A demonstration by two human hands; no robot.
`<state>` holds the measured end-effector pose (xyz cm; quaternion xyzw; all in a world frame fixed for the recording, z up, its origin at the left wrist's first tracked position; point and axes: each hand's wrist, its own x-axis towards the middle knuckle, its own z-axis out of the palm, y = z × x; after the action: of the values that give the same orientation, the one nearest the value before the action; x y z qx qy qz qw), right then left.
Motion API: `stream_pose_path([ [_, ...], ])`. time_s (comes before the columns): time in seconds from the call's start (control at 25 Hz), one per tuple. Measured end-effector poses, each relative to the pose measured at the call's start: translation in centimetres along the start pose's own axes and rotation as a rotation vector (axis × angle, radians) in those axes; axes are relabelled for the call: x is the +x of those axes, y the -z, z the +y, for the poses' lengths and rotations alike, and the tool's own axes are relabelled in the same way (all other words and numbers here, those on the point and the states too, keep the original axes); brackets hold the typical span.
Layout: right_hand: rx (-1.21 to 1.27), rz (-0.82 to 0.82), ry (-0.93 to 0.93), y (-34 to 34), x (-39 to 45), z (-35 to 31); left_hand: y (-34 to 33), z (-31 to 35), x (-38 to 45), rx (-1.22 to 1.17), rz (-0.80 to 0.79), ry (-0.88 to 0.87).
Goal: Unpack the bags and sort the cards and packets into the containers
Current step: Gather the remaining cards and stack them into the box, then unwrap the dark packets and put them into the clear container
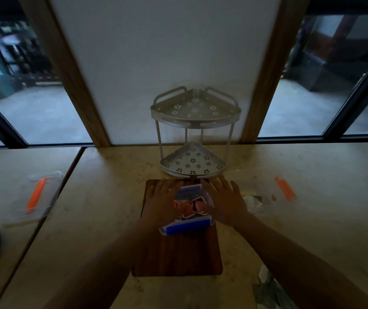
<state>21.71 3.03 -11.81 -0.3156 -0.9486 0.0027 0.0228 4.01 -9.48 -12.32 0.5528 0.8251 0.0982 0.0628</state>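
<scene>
Cards (pixel 189 207), red-backed, are lying in a clear container (pixel 186 208) with blue latches, sitting on a board (pixel 176 253) at lower centre of frame. Left hand (pixel 159 200) and right hand (pixel 225 200) are flanking the container, fingers straight and spread, grasping nothing. Rack (pixel 194 132) is standing just beyond; zip bags (pixel 265 195) are lying at right and left.

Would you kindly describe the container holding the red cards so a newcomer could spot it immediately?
Start at the two-tier metal corner rack against the back panel. Just in front of it lies a dark wooden board, and the clear container sits on it between both hands. Unlike the orange-striped bags at either side, it has blue clips.
</scene>
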Motion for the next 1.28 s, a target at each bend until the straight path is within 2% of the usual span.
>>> stream_pose_path([
  [0.2,-0.051,0.003,-0.104,1.4,-2.5,0.3,0.8,0.2,-1.2,0.05,0.056,-0.059],
  [0.4,0.033,-0.039,-0.186,2.5,-5.4,2.2,0.5,2.5,-1.6,0.017,0.088,-0.16],
  [0.76,0.001,0.011,-0.307,4.5,-13.1,9.8,-0.8,12.5,-1.3,-0.011,-0.009,-0.254],
  [0.96,-0.005,-0.025,-0.36,4.9,-17.7,15.2,-2.7,18.8,-1.8,0.023,0.056,-0.303],
  [1.28,0.045,-0.076,-0.294,3.9,-21.0,20.7,-5.2,24.8,-3.7,-0.008,-0.007,-0.187],
])
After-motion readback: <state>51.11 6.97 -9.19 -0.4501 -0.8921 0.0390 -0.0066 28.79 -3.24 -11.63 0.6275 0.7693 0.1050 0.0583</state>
